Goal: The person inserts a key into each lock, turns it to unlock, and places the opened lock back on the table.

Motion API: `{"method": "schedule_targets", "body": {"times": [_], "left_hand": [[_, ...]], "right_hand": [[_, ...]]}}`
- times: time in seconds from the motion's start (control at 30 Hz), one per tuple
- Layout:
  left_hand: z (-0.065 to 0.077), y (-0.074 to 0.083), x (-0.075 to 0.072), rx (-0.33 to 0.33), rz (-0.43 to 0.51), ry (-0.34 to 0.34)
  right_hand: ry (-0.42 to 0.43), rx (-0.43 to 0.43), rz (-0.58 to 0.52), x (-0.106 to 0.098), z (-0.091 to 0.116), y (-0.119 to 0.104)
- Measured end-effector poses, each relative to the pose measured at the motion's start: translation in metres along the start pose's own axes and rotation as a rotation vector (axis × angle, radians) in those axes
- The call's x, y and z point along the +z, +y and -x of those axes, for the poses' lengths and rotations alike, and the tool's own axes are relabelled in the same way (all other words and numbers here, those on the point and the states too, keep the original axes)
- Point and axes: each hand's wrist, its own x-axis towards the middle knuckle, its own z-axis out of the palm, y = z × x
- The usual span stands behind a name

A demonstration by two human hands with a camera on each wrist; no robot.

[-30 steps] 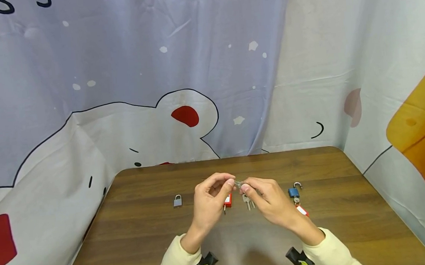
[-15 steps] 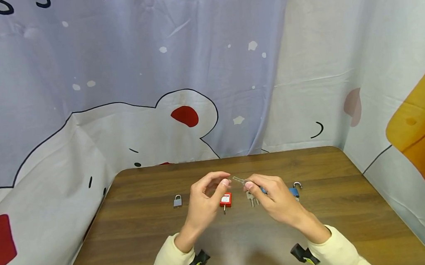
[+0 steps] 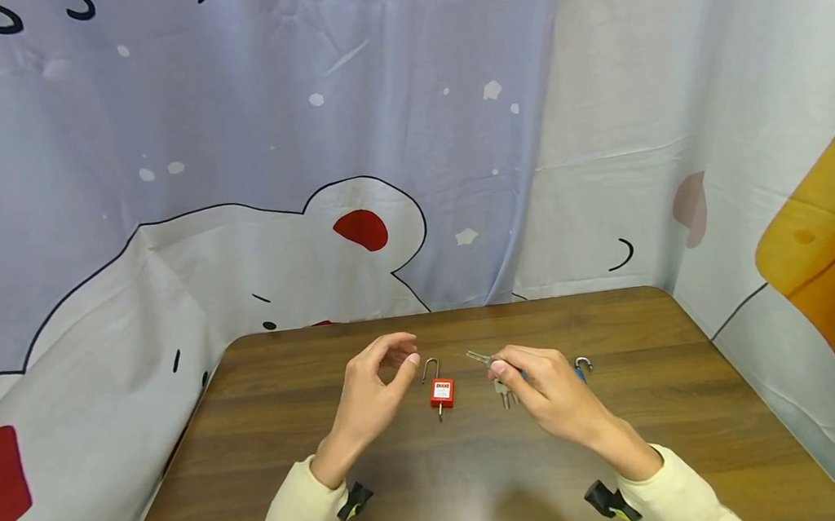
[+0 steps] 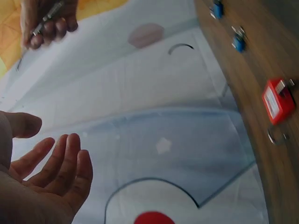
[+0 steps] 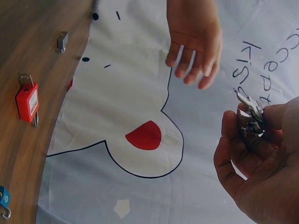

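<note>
My right hand (image 3: 560, 392) pinches a bunch of metal keys (image 5: 252, 116) between thumb and fingers above the table. One key sticks out toward the left, and others hang below the fingers in the head view. My left hand (image 3: 370, 385) is in the air to the left, its fingers apart and loosely bent, with nothing in it. Between the hands on the table lies a red padlock (image 3: 442, 394) with a white label. Its shackle is up, and a key pokes from its near end.
A small grey padlock (image 5: 62, 42) shows in the right wrist view; the left hand hides it in the head view. Two blue padlocks, one nearer (image 4: 239, 43) and one farther (image 4: 217, 9), sit on the brown table (image 3: 421, 497). A printed curtain (image 3: 268, 141) hangs behind.
The hands have drawn apart: the left let go of the keys and moved left, while the right shifted slightly right with them. The red padlock has come into full view.
</note>
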Motion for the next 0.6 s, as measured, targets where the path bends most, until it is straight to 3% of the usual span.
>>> {"method": "schedule_targets", "body": {"times": [0.23,0.6], "left_hand": [[-0.002,-0.025,-0.014,-0.052,-0.124,-0.024],[0.002,-0.065,-0.024,-0.214,-0.223,-0.094]], "right_hand": [[-0.006,-0.007,0.022,-0.002,0.005,0.003],[-0.027,-0.003,0.040,0.000,0.013,0.008]]}}
